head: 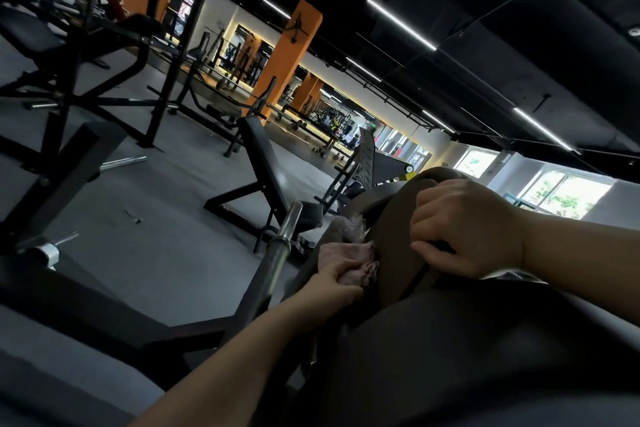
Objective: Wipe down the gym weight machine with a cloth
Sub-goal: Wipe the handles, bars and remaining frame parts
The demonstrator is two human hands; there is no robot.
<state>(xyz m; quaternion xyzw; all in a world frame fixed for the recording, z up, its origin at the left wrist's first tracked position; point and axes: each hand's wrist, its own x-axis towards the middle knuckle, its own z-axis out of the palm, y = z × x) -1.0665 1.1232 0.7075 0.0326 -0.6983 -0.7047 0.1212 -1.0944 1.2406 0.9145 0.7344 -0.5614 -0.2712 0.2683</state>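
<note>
The view is tilted. A dark padded part of the weight machine (391,253) fills the lower right. My left hand (337,279) grips a pale, speckled cloth (349,253) and holds it against the pad's left side. My right hand (464,229) rests on top of the pad with its fingers curled over the edge and thumb hooked at a dark slot. A chrome bar sleeve (287,229) of the machine sticks up just left of the cloth.
An incline bench (266,163) stands on the grey floor beyond the bar. Black racks and frames (86,55) fill the left. Orange pillars (294,52), mirrors and dumbbells line the back wall. Bright windows (561,194) are at the right.
</note>
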